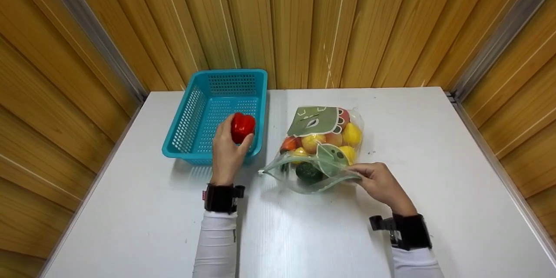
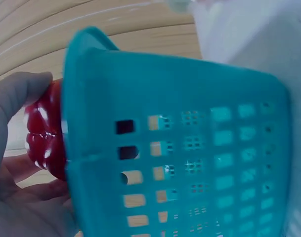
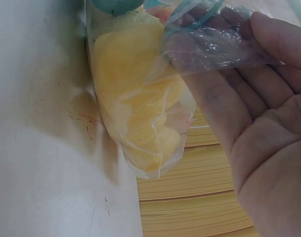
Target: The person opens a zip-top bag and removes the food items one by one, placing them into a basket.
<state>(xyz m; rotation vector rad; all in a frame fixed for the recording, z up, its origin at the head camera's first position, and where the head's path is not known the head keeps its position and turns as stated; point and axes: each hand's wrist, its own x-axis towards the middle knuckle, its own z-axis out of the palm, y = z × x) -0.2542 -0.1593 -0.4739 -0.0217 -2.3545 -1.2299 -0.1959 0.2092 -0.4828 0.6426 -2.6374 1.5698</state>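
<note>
We see the left hand curled around a red bell pepper, thumb on one side and fingers on the other, so the pepper sits wholly inside the grip. In the left wrist view the thumb presses against the pepper's glossy skin. The pepper hangs over the near right corner of a teal plastic basket, just above its perforated floor; we cannot tell whether it touches the floor. The basket's near wall stands between the wrist and the pepper, and the hand reaches over its rim.

To the right of that grip, well apart from it, the right hand pinches the near edge of a clear zip bag, holding its mouth open towards us. In the right wrist view the fingers lie under a fold of the bag's film with the thumb on top. Just beyond the pinch, inside the bag, we see a dark green fruit at the mouth, then yellow lemons and orange and red fruit packed further in. A green cartoon print covers the far end of the bag.

Both bag and basket rest on a white table, the basket left of the bag with a narrow gap between them. Wood-panelled walls close in behind and at both sides.
</note>
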